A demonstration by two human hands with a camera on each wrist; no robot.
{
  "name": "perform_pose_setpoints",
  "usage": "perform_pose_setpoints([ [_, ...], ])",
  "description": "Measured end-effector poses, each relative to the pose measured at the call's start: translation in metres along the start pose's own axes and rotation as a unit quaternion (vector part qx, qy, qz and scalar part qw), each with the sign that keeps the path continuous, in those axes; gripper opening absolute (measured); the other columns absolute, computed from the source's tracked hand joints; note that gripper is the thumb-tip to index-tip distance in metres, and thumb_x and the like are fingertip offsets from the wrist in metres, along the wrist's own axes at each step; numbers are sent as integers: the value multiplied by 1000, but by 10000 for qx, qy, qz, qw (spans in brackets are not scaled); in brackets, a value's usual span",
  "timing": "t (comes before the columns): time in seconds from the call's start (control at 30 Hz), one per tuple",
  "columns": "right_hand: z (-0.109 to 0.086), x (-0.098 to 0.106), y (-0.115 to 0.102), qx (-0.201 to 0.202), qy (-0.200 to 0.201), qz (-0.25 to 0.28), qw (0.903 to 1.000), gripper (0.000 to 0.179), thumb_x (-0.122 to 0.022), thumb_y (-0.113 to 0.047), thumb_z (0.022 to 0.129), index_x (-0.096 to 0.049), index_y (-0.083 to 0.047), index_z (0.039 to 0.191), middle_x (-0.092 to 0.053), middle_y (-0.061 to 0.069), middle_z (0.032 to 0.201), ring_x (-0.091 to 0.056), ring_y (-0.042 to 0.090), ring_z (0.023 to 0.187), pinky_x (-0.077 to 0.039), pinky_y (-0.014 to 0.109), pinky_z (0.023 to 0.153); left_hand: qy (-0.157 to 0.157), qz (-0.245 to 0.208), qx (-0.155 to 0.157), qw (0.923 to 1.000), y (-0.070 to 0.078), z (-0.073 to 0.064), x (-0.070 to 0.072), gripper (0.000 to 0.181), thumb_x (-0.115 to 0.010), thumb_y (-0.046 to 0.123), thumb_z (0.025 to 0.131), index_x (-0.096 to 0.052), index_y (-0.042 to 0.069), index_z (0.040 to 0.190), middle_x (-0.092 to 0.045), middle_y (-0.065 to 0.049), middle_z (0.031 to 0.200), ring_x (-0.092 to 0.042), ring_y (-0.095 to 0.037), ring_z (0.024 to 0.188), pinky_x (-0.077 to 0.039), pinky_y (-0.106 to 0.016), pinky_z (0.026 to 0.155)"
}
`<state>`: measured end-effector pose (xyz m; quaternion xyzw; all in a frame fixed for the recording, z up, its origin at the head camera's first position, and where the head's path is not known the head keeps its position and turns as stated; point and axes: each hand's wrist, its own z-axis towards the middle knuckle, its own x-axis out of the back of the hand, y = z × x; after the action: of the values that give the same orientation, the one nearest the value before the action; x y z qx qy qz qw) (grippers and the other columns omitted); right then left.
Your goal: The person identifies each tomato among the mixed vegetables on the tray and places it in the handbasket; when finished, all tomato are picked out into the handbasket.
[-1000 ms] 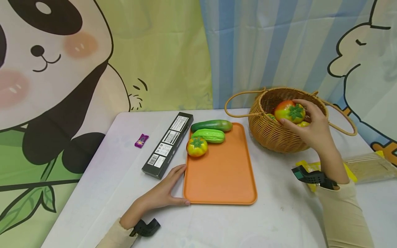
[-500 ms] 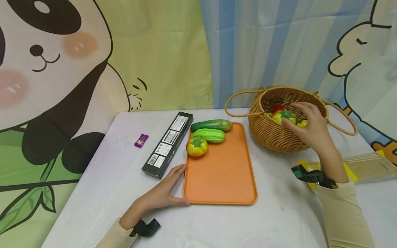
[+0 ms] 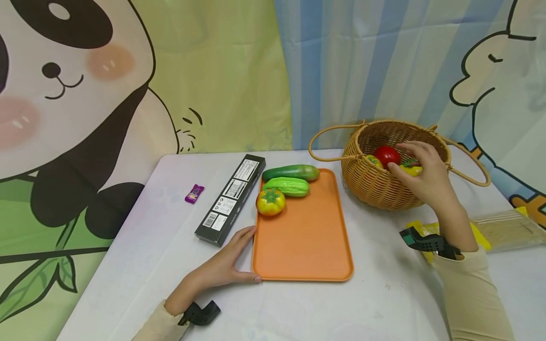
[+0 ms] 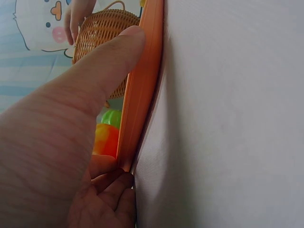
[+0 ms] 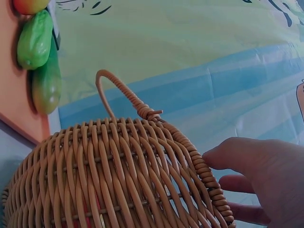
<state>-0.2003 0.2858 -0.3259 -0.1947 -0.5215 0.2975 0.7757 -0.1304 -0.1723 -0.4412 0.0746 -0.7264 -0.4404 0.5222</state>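
Note:
My right hand (image 3: 426, 175) reaches over the near right rim of the wicker basket (image 3: 384, 194), thumb and fingers spread apart. Just beyond its fingertips lies a toy tomato with its glossy red side up (image 3: 386, 155), among other yellow-green toy vegetables partly hidden by the hand. In the right wrist view the thumb (image 5: 228, 154) is beside the woven rim. My left hand (image 3: 226, 263) rests at the near left corner of the orange tray (image 3: 304, 241), thumb along the front edge, fingers at the left side. That tray bears a yellow-red toy tomato (image 3: 270, 202), a green ridged vegetable (image 3: 290, 186) and a cucumber (image 3: 292, 172).
Left of the tray lies a long black box (image 3: 230, 201) with white labels. A small purple wrapped sweet (image 3: 194, 193) sits farther left. On the right, a clear packet with yellow ends (image 3: 507, 229) lies partly under the right forearm. Printed curtains hang behind the table.
The right hand has let go of the tomato inside the basket. The tomato has dropped lower and rolled, so its red side now faces up. The left hand stays put.

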Motion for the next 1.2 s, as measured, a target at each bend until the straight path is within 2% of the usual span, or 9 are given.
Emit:
perform_pose_setpoints([
  [0.07, -1, -1, -1, 33, 46, 67, 10000, 50, -67, -21, 93, -52, 0, 135, -38, 24, 145, -40, 44, 126, -30, 4, 76, -11, 10, 6, 10000, 0, 0, 0, 117, -81, 57, 71, -16, 11, 157, -16, -4, 162, -21, -24, 146, -25, -49, 116],
  [0.13, -1, -1, -2, 56, 76, 114, 9999, 49, -68, -19, 92, -53, 0, 135, -39, 23, 145, -40, 42, 126, -28, 0, 75, -21, 16, 4, 10000, 0, 0, 0, 116, -81, 57, 71, -16, 11, 157, -15, -4, 162, -21, -24, 146, -25, -48, 116],
  [0.37, -2, -2, -6, 211, 99, 281, 9993, 47, -69, -17, 91, -55, 0, 132, -41, 21, 144, -40, 41, 128, -30, -4, 76, -10, 23, -33, 10000, 0, 1, 1, 116, -81, 56, 71, -16, 11, 157, -16, -5, 162, -21, -24, 146, -25, -48, 116],
  [0.57, -2, -9, -12, 543, 254, 466, 9971, 41, -69, -9, 90, -58, 3, 128, -45, 22, 139, -46, 41, 121, -34, -5, 76, -2, 37, -53, 10000, 0, 1, 0, 116, -81, 55, 72, -17, 11, 157, -16, -5, 162, -21, -24, 146, -25, -48, 116],
  [0.63, -2, -12, -14, 692, 342, 508, 9957, 39, -68, -7, 90, -59, 4, 126, -47, 21, 137, -49, 32, 118, -36, -4, 78, 10, 51, -64, 10000, 0, 1, 0, 116, -81, 55, 72, -17, 11, 157, -16, -5, 162, -21, -24, 146, -24, -48, 116],
  [0.73, -3, -18, -18, 1017, 545, 622, 9914, 35, -68, 0, 88, -61, 7, 122, -51, 21, 133, -51, 10, 112, -40, -1, 81, 16, 58, -71, 10000, 0, 1, 0, 116, -81, 55, 72, -17, 11, 157, -16, -4, 161, -22, -23, 146, -25, -48, 116],
  [0.83, -4, -24, -20, 1363, 675, 789, 9852, 34, -67, 10, 84, -62, 9, 118, -54, 22, 129, -46, -8, 107, -42, 1, 83, 6, 65, -60, 10000, 0, 1, 0, 116, -81, 55, 72, -17, 11, 157, -16, -4, 161, -22, -23, 145, -26, -48, 116],
  [0.97, -4, -29, -23, 1676, 668, 864, 9798, 36, -68, 15, 81, -63, 9, 116, -55, 21, 126, -47, -9, 105, -44, 3, 84, -5, 81, -48, 10000, -1, 1, 0, 116, -81, 56, 72, -17, 12, 157, -16, -3, 161, -23, -22, 145, -26, -49, 116],
  [1.2, -5, -33, -29, 1802, 590, 731, 9791, 35, -69, 13, 81, -64, 7, 115, -55, 21, 126, -46, -8, 104, -40, 4, 88, -16, 44, -6, 10000, -1, 1, 0, 116, -80, 58, 71, -17, 13, 157, -16, -3, 162, -22, -22, 145, -27, -49, 116],
])
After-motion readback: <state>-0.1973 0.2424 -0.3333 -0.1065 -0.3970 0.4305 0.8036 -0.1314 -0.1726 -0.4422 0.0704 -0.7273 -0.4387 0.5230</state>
